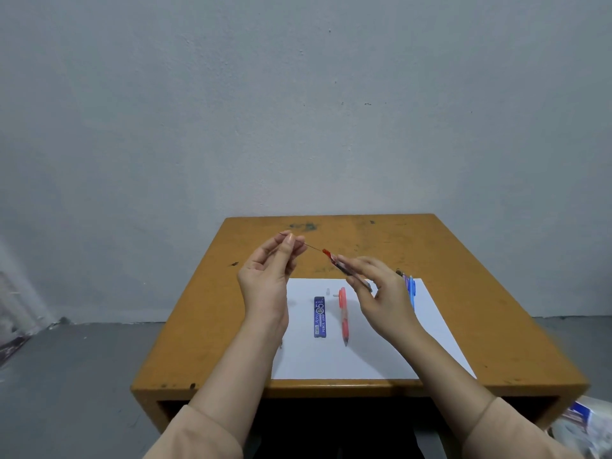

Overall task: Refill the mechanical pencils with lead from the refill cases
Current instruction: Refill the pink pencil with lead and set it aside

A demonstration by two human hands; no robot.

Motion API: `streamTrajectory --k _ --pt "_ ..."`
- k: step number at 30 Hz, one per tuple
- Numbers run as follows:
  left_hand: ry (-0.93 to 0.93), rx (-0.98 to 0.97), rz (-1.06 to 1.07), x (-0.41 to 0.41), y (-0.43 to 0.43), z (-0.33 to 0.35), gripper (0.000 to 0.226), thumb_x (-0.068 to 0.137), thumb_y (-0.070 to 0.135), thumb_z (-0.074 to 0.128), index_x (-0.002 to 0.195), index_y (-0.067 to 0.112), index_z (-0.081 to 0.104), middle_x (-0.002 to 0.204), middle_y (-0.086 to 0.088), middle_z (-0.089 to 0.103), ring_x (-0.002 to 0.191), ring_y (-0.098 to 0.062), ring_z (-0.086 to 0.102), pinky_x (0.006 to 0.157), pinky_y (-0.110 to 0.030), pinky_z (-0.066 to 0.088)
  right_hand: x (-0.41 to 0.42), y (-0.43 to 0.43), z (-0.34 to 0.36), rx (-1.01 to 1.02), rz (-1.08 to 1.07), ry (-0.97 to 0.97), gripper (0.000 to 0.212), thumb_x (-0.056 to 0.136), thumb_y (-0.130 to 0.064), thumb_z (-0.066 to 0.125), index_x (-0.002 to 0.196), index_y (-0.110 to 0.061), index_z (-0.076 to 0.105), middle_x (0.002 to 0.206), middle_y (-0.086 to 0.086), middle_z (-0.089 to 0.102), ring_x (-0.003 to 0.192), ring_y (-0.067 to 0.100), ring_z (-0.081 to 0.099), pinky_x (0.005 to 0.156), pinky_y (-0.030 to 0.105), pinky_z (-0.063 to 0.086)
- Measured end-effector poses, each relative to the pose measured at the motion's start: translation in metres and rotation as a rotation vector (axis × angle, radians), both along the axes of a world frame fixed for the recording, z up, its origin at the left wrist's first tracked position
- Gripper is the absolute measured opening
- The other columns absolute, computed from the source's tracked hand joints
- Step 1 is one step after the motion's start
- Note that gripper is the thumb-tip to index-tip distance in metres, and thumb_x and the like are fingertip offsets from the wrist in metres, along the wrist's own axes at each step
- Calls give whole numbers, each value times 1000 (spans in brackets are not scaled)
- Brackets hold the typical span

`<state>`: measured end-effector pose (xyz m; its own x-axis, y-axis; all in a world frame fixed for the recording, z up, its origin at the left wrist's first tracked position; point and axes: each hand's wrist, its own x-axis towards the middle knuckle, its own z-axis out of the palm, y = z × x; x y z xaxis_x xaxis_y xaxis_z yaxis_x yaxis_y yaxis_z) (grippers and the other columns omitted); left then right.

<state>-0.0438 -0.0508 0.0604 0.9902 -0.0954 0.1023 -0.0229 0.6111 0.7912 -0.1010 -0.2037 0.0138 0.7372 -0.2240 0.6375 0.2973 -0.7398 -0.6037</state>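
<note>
My left hand (271, 270) pinches a thin dark lead (313, 247) between thumb and fingertips, raised above the desk. The lead's far end meets the red end (327, 253) of a dark mechanical pencil (347, 270) that my right hand (377, 293) holds tilted. A blue lead refill case (320, 317) lies on the white paper (364, 356). Next to the case lies a red mechanical pencil (343, 314). Two small pale caps (328, 291) rest above them. Blue and purple pencils (410, 288) lie partly hidden behind my right hand.
The orange wooden desk (205, 326) stands against a grey wall, its near edge at the bottom. A plastic bag with a blue item (579, 422) sits on the floor at the lower right. Grey floor lies to the left.
</note>
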Motion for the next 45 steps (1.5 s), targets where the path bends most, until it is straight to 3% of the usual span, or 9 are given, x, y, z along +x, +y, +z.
streamTrajectory --k 4,9,12,16,23,28,33,40,45 --pt "11 101 47 5 6 -6 9 84 10 68 93 12 71 76 0 72 76 -10 68 70 -18 49 2 -1 -2 78 23 12 48 86 1 63 125 -28 60 109 -14 63 106 9 59 90 22 49" --pt "51 250 67 6 12 -21 10 81 11 71 91 10 73 73 0 72 69 -6 67 63 -17 54 3 3 1 145 59 49 64 82 4 67 126 -39 49 105 -21 55 94 4 61 80 13 52" --pt "44 347 88 9 17 -34 11 81 12 71 92 9 73 75 -3 72 68 -7 67 62 -19 55 5 5 1 183 72 57 67 81 4 69 127 -39 48 103 -14 57 91 7 61 76 14 53" --pt "18 475 148 18 26 -52 8 83 10 70 91 11 72 80 0 71 65 5 65 54 -9 49 7 5 -1 197 69 61 68 79 3 71 126 -41 48 103 -5 60 86 9 59 70 19 56" --pt "49 678 254 42 56 -84 16 83 18 71 97 11 73 90 -1 72 89 -8 64 67 -11 43 17 4 -5 221 29 104 59 79 -6 75 124 -38 53 93 -11 61 84 9 61 72 18 54" --pt "70 712 254 49 70 -97 19 82 19 72 99 12 72 93 -2 72 92 -13 65 83 -25 51 28 10 -4 256 34 115 55 78 -4 74 117 -39 56 89 -5 59 81 12 63 72 14 52" --pt "56 715 263 49 70 -100 21 82 19 72 101 11 72 97 0 70 92 -6 61 79 -19 46 42 19 -8 396 52 161 45 80 -3 71 112 -33 62 85 -3 55 71 13 60 74 30 57" --pt "81 715 236 52 72 -103 14 81 20 74 95 18 73 96 1 71 98 -15 64 91 -34 51 53 30 -12 562 7 212 45 82 1 66 112 -32 58 83 6 61 69 12 58 72 35 57" --pt "70 733 245 51 72 -102 16 81 20 73 97 17 73 95 3 70 95 -11 63 87 -29 52 60 34 -14 668 10 372 41 84 5 62 118 -17 55 72 0 59 73 17 65 74 48 58"
